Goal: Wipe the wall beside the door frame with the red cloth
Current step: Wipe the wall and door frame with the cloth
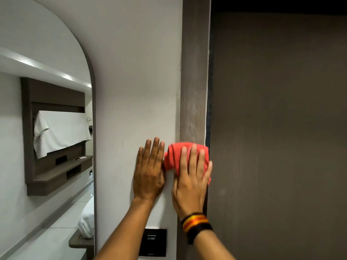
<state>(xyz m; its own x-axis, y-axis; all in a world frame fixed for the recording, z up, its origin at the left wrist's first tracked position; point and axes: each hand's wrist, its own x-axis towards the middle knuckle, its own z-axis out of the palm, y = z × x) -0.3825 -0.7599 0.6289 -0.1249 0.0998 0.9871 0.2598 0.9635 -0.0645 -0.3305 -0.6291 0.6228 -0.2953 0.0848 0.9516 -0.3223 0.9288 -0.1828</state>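
Wall (pixel 135 81): pale painted strip running tall between the arched mirror (pixel 47 128) on its left and the door frame on its right; its long axis is vertical, and most of it lies above both hands.
Door (pixel 277 128): dark panel right of the frame, well clear of the wiping.
Door frame (pixel 194 81): upright band of grey wood grain; the cloth currently sits across it, not on the paint.
Switch plate (pixel 152 242): dark plate low on the wall, below the left forearm.
Right hand (pixel 189 182): flat, fingers spread over the cloth, palm pressing it to the surface; this grip is a press and not a clench, with a striped wristband (pixel 196 223) at the wrist.
Left hand (pixel 149 173): released, holding nothing, palm flat on the wall just left of the cloth, its outer edge touching the cloth's edge.
Red cloth (pixel 173 156): bunched under the right hand, spanning the frame's width and overlapping the seam where frame meets wall.
Deciding relation: the wall to be wiped lies left of the cloth, and the bracing left hand occupies the nearest part of it. By my reading, the right hand is the one to carry the cloth leftward over the seam, then along the vertical axis, once the left hand gives way.
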